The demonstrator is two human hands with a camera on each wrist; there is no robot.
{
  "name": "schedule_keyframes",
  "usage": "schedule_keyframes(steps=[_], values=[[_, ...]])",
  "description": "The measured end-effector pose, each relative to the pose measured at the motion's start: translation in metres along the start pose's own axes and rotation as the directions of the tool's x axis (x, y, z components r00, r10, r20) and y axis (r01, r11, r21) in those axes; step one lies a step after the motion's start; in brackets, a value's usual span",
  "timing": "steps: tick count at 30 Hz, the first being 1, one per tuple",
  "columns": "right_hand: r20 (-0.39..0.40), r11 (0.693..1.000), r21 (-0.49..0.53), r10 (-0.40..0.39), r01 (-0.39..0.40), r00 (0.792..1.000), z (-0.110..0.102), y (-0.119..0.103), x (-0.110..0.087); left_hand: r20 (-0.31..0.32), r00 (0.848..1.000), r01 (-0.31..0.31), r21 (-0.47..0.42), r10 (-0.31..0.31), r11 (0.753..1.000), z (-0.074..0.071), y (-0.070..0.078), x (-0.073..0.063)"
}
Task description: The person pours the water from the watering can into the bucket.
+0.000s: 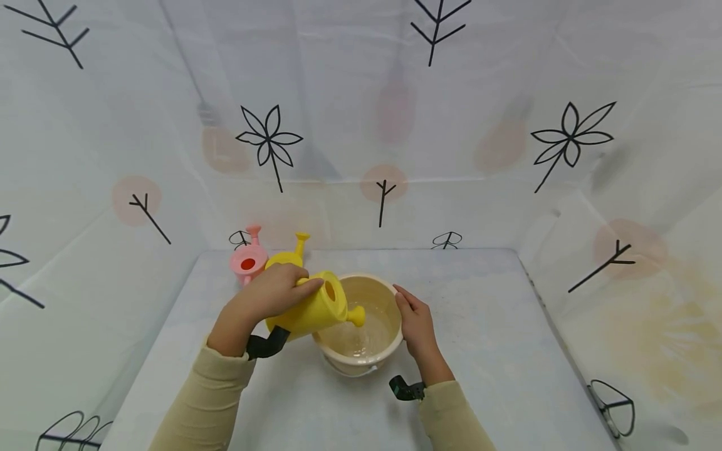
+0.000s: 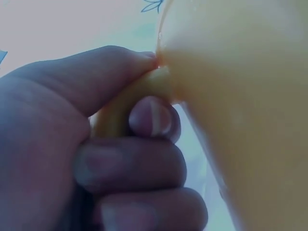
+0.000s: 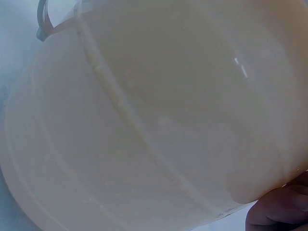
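Observation:
My left hand [image 1: 273, 293] grips the handle of a yellow watering can [image 1: 307, 315], fingers curled round it in the left wrist view. The can is tipped to the right, and its spout [image 1: 356, 316] points over the mouth of a cream bucket [image 1: 356, 361]. Rippled water [image 1: 361, 341] shows at the bottom of the bucket. On the bucket's right side, my right hand [image 1: 418, 322] holds the rim between thumb and fingers. In the right wrist view the bucket's pale wall [image 3: 159, 120] fills most of the picture, a fingertip [image 3: 276, 211] at its lower right.
A pink watering can [image 1: 248, 262] and a second yellow watering can [image 1: 286, 257] stand at the back left of the white table [image 1: 468, 351]. The bucket's bail handle [image 1: 352, 374] hangs down in front. Printed cloth walls rise behind and beside the table.

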State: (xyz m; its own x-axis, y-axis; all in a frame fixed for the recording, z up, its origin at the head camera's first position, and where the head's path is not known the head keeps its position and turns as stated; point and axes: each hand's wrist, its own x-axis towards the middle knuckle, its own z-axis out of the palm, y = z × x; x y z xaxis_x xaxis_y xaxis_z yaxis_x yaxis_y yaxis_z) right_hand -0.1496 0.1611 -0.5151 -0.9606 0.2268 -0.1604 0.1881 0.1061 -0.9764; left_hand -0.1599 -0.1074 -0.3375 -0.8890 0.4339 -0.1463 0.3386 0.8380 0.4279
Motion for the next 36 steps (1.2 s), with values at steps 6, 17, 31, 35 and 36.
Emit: schedule_keyframes(steps=[6, 17, 31, 35, 36], values=[[-0.004, 1.0, -0.003, -0.009, 0.009, 1.0, 0.0, 0.0, 0.0, -0.016, 0.999, 0.046, -0.055, -0.047, 0.997, 0.001, -0.011, -0.007], [0.001, 1.0, -0.001, -0.007, 0.007, 1.0, 0.001, 0.001, 0.001, -0.069, 0.996, 0.04, -0.182, -0.053, 0.982, 0.008, -0.039, -0.024], [0.0, 1.0, 0.02, -0.023, 0.023, 1.0, 0.0, 0.002, 0.0, -0.193, 0.976, 0.036, -0.316, -0.102, 0.948, 0.029, -0.069, -0.043], [-0.001, 0.999, 0.022, -0.023, 0.023, 1.0, 0.0, 0.001, -0.001, -0.211, 0.967, 0.057, -0.362, -0.142, 0.93, 0.037, -0.077, -0.047], [-0.001, 0.999, 0.024, -0.022, 0.022, 1.0, 0.0, 0.001, -0.001, -0.217, 0.965, 0.058, -0.372, -0.148, 0.926, 0.039, -0.079, -0.048]])
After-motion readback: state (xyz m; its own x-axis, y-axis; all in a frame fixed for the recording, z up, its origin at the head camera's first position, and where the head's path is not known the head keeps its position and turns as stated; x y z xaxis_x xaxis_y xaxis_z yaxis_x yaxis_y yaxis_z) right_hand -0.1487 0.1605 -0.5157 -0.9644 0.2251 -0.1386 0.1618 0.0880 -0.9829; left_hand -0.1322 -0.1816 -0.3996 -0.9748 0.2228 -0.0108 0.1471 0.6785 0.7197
